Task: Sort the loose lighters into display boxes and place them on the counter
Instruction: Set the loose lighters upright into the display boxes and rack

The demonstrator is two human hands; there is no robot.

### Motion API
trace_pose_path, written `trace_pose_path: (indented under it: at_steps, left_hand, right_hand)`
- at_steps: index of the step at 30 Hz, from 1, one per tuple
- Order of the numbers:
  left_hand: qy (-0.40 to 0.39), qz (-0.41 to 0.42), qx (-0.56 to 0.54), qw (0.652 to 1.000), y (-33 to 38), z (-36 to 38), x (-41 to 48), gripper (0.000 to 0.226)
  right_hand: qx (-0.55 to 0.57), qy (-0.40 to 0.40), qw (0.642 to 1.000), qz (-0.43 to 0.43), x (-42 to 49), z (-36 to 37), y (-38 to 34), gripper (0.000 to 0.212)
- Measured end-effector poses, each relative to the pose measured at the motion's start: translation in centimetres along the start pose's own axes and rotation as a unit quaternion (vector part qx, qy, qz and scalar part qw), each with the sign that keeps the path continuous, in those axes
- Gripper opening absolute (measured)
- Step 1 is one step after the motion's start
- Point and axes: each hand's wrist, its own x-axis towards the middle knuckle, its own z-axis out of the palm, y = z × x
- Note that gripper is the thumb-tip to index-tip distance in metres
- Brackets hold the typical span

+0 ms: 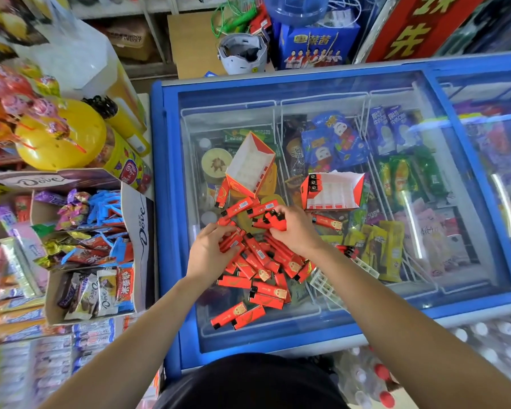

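Note:
A pile of loose red lighters [260, 270] lies on the glass lid of a blue freezer [171, 202]. My left hand [210, 252] rests on the pile's left side, fingers closed around several lighters. My right hand [295, 228] holds a small bunch of lighters [273, 219] at the pile's top right. Two red and white display boxes stand beyond the pile. The left box [250, 165] is tilted and holds none. The right box [332, 191] has three lighters in its left end.
White plastic divider trays [325, 286] lie to the right of the pile. Open Dove candy cartons [95, 246] crowd the shelf on the left. A yellow lollipop stand [62, 137] rises behind them. Bottles [375, 379] stand on the floor at the lower right.

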Motion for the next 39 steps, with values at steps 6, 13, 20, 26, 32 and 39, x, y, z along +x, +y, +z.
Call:
trace_pose_path:
  at_steps: [6, 13, 20, 26, 32, 39]
  left_hand:
    - [0.044, 0.021, -0.009, 0.999, 2.5, 0.2, 0.8, 0.032]
    - [-0.077, 0.058, -0.189, 0.977, 8.6, -0.1, 1.7, 0.047]
    - [-0.074, 0.078, -0.209, 0.972, 10.4, 0.7, 1.6, 0.033]
    - [-0.078, 0.071, -0.262, 0.959, 10.8, 0.3, 0.7, 0.029]
    - [-0.037, 0.024, -0.329, 0.943, 10.9, 0.2, 0.5, 0.021]
    - [-0.082, 0.077, -0.271, 0.956, 12.2, 0.2, 1.0, 0.030]
  right_hand:
    - [0.207, 0.047, 0.976, 0.045, -2.3, -1.1, 0.2, 0.014]
    - [0.454, 0.041, 0.889, 0.031, -5.3, -1.5, 0.0, 0.034]
    - [0.473, 0.052, 0.880, 0.003, -7.1, -1.7, 0.7, 0.034]
    - [0.496, 0.073, 0.865, -0.012, -8.2, -2.4, 0.9, 0.029]
    - [0.600, 0.096, 0.793, 0.039, -8.3, -2.2, 1.3, 0.021]
    - [0.646, 0.053, 0.761, 0.032, -8.6, -2.5, 1.4, 0.026]
